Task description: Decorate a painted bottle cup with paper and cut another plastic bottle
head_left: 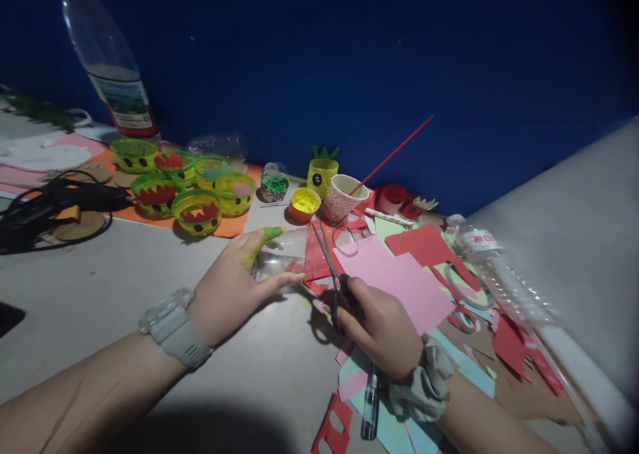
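My left hand (234,284), green paint on its fingertips, grips a clear plastic bottle piece (284,254) lying on the table. My right hand (382,327) is closed round the handles of scissors (327,257), whose blades are apart and point toward the plastic piece. A pink paper sheet (399,277) lies just right of the scissors. A watch sits on my left wrist, a grey scrunchie on my right.
Several green painted bottle-bottom bowls (197,211) stand on orange paper at the back left. A glue gun (54,201), paint cups (304,204), a paper cup with a red stick (342,198), paper scraps, a pen (370,404) and clear bottles (499,267) surround the hands.
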